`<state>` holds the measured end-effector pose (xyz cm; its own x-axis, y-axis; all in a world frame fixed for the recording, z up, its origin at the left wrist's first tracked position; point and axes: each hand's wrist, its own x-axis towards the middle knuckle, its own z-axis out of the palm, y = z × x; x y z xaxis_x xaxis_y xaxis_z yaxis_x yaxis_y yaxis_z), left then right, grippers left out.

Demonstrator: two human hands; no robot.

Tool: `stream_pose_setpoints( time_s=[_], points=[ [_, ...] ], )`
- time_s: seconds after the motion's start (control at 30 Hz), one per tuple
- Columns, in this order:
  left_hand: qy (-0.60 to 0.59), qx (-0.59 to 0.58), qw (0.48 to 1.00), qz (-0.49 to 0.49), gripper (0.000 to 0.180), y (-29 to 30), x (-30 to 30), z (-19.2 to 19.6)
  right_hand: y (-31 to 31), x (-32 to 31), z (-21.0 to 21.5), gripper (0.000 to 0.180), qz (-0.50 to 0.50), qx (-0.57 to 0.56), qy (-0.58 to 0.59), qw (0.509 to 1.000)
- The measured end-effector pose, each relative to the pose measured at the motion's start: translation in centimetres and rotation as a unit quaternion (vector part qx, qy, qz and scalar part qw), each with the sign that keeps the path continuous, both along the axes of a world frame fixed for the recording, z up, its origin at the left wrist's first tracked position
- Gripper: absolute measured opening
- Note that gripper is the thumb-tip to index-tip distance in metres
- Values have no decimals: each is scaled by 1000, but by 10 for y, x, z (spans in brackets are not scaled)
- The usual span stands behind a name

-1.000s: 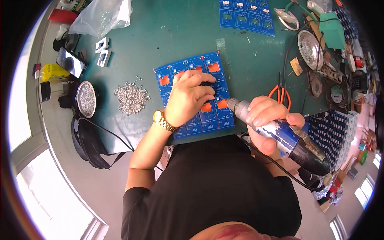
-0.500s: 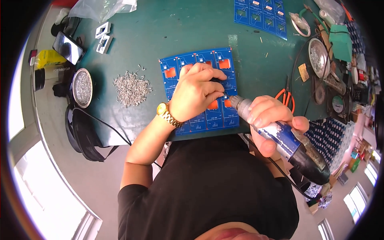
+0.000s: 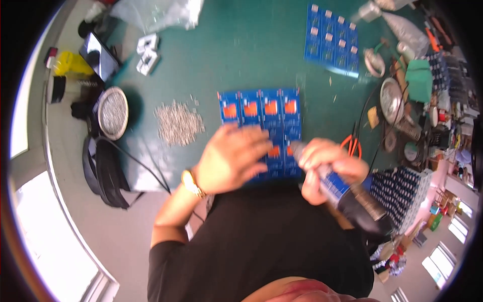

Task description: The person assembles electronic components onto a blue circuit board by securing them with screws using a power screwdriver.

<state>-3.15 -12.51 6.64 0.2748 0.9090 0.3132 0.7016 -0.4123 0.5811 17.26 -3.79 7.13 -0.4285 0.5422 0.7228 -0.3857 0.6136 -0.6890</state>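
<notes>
A blue circuit board panel (image 3: 285, 121) with orange-red rectangles lies near the table's front edge. Over its left part is my left hand (image 3: 234, 156), blurred, with its fingers stretched out and nothing visible in them. That hand hides some of the panel. My right hand (image 3: 329, 163) is wrapped round an electric screwdriver (image 3: 336, 185) with a blue and black body. Its metal nose points left at the panel's right side; the tip is too blurred to tell whether it touches. Left of the panel is a heap of small metal screws or pins (image 3: 179, 124).
A dish of small metal pieces (image 3: 113, 113) stands at the left, near a phone (image 3: 99, 56). Two white frames (image 3: 148, 61) and a plastic bag (image 3: 156, 14) lie farther back. Another blue panel (image 3: 332, 43), orange-handled pliers (image 3: 352, 145) and a metal bowl (image 3: 391, 100) are to the right.
My left hand has drawn back leftward from the panel and its fingers have straightened. The screwdriver has shifted slightly left and its body lower. The whole view has tilted, so the table appears lower.
</notes>
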Motion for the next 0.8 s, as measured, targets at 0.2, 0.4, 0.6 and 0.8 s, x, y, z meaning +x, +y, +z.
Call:
stream_pose_setpoints(
  time_s=[0.2, 0.4, 0.6, 0.8],
  points=[
    [61, -26, 998, -14, 50, -16, 15, -40, -14, -23, -7, 45, -70, 34, 18, 997],
    [113, -75, 989, -50, 43, -19, 17, -43, -10, -16, -7, 51, -22, -10, -40, 999],
    [99, -90, 989, -62, 43, -19, 11, -46, -6, -18, -14, 53, 2, -89, -50, 995],
    [59, -66, 994, -62, 40, -21, 7, -50, -7, -8, -21, 64, 41, -149, -15, 988]
  ],
)
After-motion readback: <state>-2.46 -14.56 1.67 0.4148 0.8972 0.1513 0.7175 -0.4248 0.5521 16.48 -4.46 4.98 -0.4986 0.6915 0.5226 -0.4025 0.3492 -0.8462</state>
